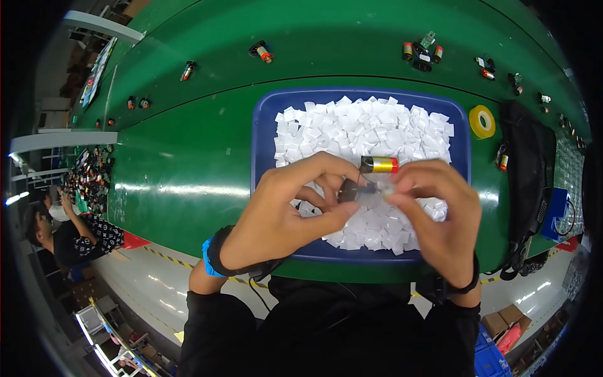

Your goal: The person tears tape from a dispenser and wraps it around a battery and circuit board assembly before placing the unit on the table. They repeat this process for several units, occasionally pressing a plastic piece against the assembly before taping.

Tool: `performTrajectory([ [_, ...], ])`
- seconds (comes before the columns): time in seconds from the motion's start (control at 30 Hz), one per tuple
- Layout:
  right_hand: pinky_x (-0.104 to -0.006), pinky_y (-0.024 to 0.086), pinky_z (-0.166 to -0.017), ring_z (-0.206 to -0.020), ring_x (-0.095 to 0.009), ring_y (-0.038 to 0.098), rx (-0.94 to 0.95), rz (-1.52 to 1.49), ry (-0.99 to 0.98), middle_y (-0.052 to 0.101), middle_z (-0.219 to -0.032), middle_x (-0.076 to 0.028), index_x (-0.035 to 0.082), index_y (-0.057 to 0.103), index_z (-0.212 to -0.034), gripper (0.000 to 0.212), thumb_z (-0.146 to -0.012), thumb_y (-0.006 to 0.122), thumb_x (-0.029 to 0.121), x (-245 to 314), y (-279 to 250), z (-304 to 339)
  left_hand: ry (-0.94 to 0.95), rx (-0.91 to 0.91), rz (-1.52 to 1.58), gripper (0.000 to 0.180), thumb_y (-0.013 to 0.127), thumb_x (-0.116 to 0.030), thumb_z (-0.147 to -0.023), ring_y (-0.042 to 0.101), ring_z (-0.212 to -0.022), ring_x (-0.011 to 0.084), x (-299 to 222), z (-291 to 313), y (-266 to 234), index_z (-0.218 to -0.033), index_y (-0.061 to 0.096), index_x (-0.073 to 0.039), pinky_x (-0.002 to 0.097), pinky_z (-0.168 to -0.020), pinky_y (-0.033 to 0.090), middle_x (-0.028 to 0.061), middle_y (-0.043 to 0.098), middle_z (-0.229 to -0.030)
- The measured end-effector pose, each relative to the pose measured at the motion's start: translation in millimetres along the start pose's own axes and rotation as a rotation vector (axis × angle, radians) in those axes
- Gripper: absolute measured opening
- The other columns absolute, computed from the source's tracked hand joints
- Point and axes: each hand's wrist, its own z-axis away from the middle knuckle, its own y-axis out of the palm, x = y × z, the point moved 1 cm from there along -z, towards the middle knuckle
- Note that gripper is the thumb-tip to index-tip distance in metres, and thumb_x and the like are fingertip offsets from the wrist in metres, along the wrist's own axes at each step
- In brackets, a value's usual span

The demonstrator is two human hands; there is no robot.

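Note:
My left hand (286, 198) is closed on a small black electronic part (347, 190), held above the tray between thumb and fingers. A short cylindrical battery (380, 164), banded black, gold and red, sits just beyond the part; a thin wire seems to join them. My right hand (440, 204) pinches close beside it, thumb against forefinger, near a blurred whitish bit (380, 188) that I cannot make out clearly. Under both hands lies a blue tray (266, 113) heaped with small white square pieces (367, 129), partly covered by my fingers.
A yellow tape roll (482, 121) lies right of the tray, beside a black bag (527, 169). Small battery assemblies (422, 53) are scattered along the far part of the green table (182, 157). A blue box (555, 215) stands far right. Another person (78, 235) works at far left.

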Motion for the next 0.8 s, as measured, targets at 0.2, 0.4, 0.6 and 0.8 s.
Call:
performTrajectory([
  [0.2,-0.0308,0.054,-0.073,-0.086,-0.023,0.067,-0.146,0.031,0.104,0.068,-0.101,-0.012,0.001,0.065,-0.109,0.025,-0.085,0.071,0.002,-7,-6,-14,0.101,0.018,-0.042,0.021,0.065,-0.001,-0.088,0.057,-0.084,0.0105,-1,-3,2,-0.107,0.059,-0.002,0.0252,-0.069,0.052,0.0051,0.061,-0.098],
  [0.4,-0.0324,0.052,-0.088,-0.096,-0.021,0.067,0.123,-0.318,0.243,0.067,-0.098,-0.011,0.0,0.065,-0.117,0.033,-0.084,0.069,0.0,0,-11,-7,0.029,0.028,-0.055,0.014,0.059,-0.004,-0.092,0.058,-0.078,0.011,1,-3,5,-0.106,0.055,-0.003,0.0248,-0.068,0.048,0.0041,0.059,-0.093],
  [0.6,-0.0316,0.05,-0.08,-0.091,-0.022,0.064,0.14,-0.194,0.115,0.068,-0.098,-0.009,0.004,0.069,-0.103,0.032,-0.073,0.079,0.001,-4,-3,-7,-0.12,0.081,-0.245,0.017,0.056,-0.003,-0.088,0.057,-0.076,0.0142,-7,-1,15,-0.103,0.05,-0.003,0.0292,-0.068,0.048,0.006,0.059,-0.085],
  [0.8,-0.0321,0.047,-0.073,-0.084,-0.023,0.06,0.093,-0.053,-0.035,0.067,-0.095,-0.008,0.007,0.07,-0.094,0.033,-0.065,0.084,0.001,-3,-3,-6,-0.111,0.155,-0.049,0.017,0.052,-0.006,-0.086,0.058,-0.092,0.0187,14,-10,14,-0.103,0.049,-0.003,0.0327,-0.084,0.046,0.0095,0.061,-0.097],
])
